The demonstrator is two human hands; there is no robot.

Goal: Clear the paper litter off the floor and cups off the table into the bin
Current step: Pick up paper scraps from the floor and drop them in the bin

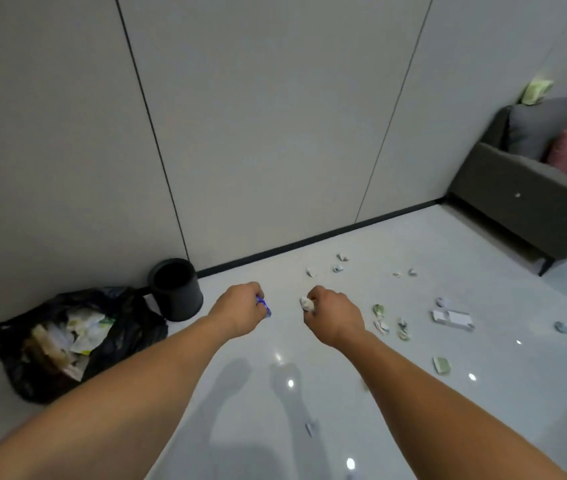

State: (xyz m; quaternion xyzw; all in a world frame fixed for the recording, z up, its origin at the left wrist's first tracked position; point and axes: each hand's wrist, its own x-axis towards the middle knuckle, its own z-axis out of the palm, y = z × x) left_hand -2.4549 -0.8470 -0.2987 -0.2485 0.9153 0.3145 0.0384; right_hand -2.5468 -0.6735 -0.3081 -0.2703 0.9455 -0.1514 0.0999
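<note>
Grey wall panels (pixel 258 116) over a glossy white floor (pixel 413 393), grey sofa (pixel 531 202) far right. Black bin bag (pixel 67 341) full of rubbish sits left, black bin (pixel 176 289) just beside it against the wall. Left hand (pixel 240 308), grip closed round a blue-printed scrap (pixel 264 305). Right hand (pixel 332 315), grip closed on a white paper wad (pixel 306 303). Paper litter (pixel 389 323) scattered right of the hands.

crumpled paper scraps (pixel 391 323) strewn on floor
</note>
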